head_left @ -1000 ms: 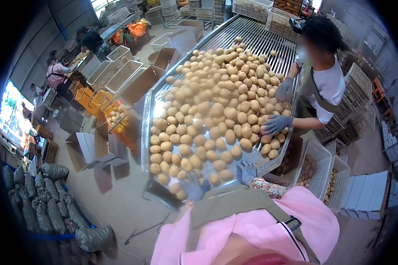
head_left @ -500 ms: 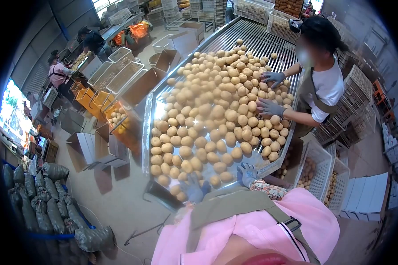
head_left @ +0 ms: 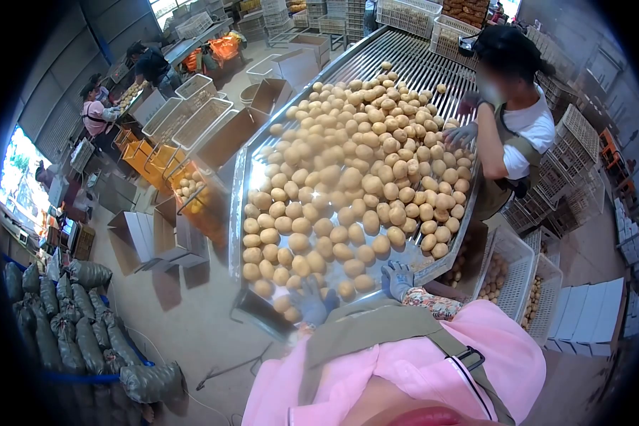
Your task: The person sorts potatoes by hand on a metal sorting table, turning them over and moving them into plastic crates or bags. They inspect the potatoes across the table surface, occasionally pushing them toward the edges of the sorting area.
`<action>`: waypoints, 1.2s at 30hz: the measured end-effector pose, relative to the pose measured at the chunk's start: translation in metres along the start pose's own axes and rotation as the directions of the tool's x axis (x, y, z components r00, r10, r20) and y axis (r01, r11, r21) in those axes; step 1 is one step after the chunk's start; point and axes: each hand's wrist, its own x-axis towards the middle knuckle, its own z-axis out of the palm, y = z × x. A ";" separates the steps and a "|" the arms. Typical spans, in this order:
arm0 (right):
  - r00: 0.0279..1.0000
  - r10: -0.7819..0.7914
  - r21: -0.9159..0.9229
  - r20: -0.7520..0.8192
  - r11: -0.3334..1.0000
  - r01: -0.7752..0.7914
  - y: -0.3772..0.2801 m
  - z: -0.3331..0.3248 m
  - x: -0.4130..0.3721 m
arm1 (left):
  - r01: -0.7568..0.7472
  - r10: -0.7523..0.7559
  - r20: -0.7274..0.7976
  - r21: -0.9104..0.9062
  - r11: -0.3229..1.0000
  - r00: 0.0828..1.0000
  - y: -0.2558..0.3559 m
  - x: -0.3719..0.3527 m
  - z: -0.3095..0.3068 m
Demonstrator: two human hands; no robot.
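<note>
Many round tan potatoes (head_left: 362, 170) are spread over a metal sorting table (head_left: 238, 213) with a slatted far end. At the near edge, my left hand (head_left: 311, 304), in a grey glove, lies beside the closest potatoes with its fingers stretched forward; its outline is somewhat hazy. My right hand (head_left: 397, 280), gloved the same way, rests on the table's near rim with fingers spread, right of a potato (head_left: 363, 283). Neither hand holds anything that I can see.
A co-worker (head_left: 518, 128) with gloved hands stands at the table's right side. White crates (head_left: 508, 266) of potatoes stand to the lower right. Cardboard boxes (head_left: 156, 234) and an orange rack (head_left: 199, 206) are on the left, with filled sacks (head_left: 71, 319) further down.
The co-worker has drawn both hands back from the potatoes, one raised near the chest. Some potatoes by the right rim have shifted. My own hands have stayed in place.
</note>
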 end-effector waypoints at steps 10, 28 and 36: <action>1.000 0.003 0.009 0.027 1.000 -0.003 0.000 -0.004 0.001 | 0.069 -0.059 0.100 -0.093 0.993 0.993 0.011 -0.006 -0.018; 0.897 -0.355 0.582 0.263 0.800 0.146 -0.025 -0.022 0.027 | -0.088 0.116 -0.151 0.183 0.979 0.982 -0.029 0.022 0.041; 0.792 -0.223 0.721 0.568 0.599 -0.348 0.046 0.029 0.085 | -0.053 0.108 -0.299 0.187 0.981 0.948 -0.086 -0.020 0.042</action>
